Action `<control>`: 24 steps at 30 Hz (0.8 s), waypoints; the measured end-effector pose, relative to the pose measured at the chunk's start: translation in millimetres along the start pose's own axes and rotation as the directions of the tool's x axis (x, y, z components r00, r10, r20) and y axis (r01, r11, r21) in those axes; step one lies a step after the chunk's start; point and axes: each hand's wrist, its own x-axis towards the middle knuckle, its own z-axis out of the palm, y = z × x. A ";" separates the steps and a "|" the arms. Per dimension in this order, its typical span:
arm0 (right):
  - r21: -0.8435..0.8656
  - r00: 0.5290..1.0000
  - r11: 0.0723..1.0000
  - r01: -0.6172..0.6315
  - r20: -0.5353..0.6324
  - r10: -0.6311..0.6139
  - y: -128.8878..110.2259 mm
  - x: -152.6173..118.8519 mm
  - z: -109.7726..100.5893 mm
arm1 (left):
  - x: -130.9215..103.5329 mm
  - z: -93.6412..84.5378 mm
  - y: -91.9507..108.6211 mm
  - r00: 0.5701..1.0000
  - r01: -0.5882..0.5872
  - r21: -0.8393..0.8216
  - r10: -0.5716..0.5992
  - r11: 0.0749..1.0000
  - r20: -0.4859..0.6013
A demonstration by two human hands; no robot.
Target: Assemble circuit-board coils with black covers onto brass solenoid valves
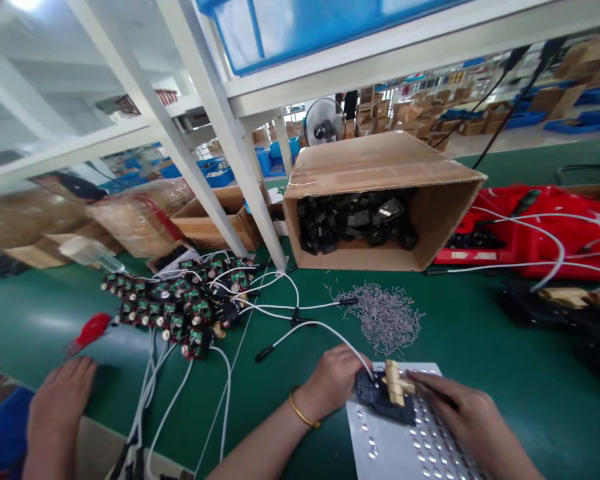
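Observation:
My left hand (334, 379), with a gold bangle at the wrist, is closed on the left end of a black plastic housing (386, 403). The housing carries a brass valve fitting (395, 383), and a white cable (325, 327) runs out of it. It lies over a silver sheet (385, 453) bearing rows of shiny round pieces. At the right side of the fitting, my right hand (463, 413) is closed around a thin dark object, mostly covered by the fingers; its kind is unclear.
Small metal pins (387, 319) are heaped beyond the sheet. A cardboard box (380, 167) of black parts stands behind. Circuit-board assemblies (170, 307) with white cables lie left, near another person's hand (63, 400). At right are red bins (545, 233) and blurred black units with brass (555, 313).

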 end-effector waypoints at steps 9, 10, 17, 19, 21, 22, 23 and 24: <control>-0.293 0.951 0.925 -0.241 -0.260 0.165 16.7 67.4 -59.6 | -4.4 -3.7 0.8 0.997 0.057 -0.196 -0.068 0.979 -0.048; -0.318 0.956 0.917 -0.241 -0.244 0.166 18.3 76.2 -61.9 | -5.1 -3.7 1.4 0.996 0.062 -0.198 -0.073 0.978 -0.050; -0.399 0.976 0.892 -0.211 -0.128 0.174 18.2 113.1 -54.8 | -4.5 -1.3 2.9 0.996 0.089 -0.113 -0.090 0.990 -0.001; -0.397 0.976 0.893 -0.214 -0.126 0.178 14.7 114.7 -53.8 | -1.5 -1.6 1.9 0.996 0.085 -0.083 -0.083 0.993 0.027; -0.386 0.976 0.898 -0.210 -0.135 0.170 7.6 107.8 -53.7 | 1.9 -1.9 0.5 0.996 0.078 -0.060 -0.075 0.995 0.049; -0.365 0.977 0.909 -0.201 -0.142 0.159 2.3 100.0 -53.3 | 3.2 -1.9 -0.2 0.996 0.073 -0.051 -0.070 0.996 0.060; -0.313 0.977 0.930 -0.193 -0.151 0.152 -4.2 88.7 -52.1 | 4.1 -1.9 -1.0 0.995 0.068 -0.048 -0.064 0.997 0.071; -0.225 0.975 0.956 -0.190 -0.159 0.157 -11.6 74.2 -49.8 | 4.4 -1.8 -1.5 0.995 0.058 -0.047 -0.054 0.997 0.082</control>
